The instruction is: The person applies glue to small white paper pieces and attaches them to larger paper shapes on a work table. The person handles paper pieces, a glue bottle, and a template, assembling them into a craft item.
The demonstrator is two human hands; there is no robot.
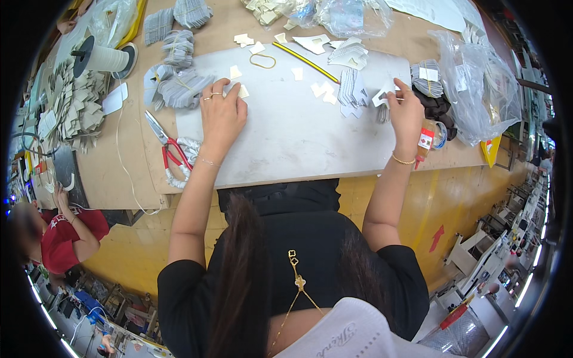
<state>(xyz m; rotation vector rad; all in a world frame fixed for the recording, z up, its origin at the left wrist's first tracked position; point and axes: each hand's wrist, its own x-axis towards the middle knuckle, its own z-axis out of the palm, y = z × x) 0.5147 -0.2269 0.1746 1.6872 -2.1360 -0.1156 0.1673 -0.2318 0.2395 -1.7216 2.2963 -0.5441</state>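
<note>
My right hand [407, 116] pinches a small white notched cut piece [379, 97] between thumb and fingers. Just below that piece lies a small grey stack [383, 114], partly hidden by the hand. My left hand [223, 116] is over the left part of the pale grey work sheet [298, 137], fingers bent and apart. A small cream scrap [243, 92] lies right beside its fingertips; I cannot tell whether they touch it. Between my hands are a fanned stack of grey pieces [352, 89] and several loose cream scraps [323, 90].
Red-handled scissors [170, 146] lie left of my forearm. A yellow-black pencil [305, 61] and a rubber band [262, 61] lie beyond. Tied grey bundles [179, 48], a white spool [104, 61] and clear plastic bags [471, 83] surround the sheet. Another person in red [71, 238] sits at left.
</note>
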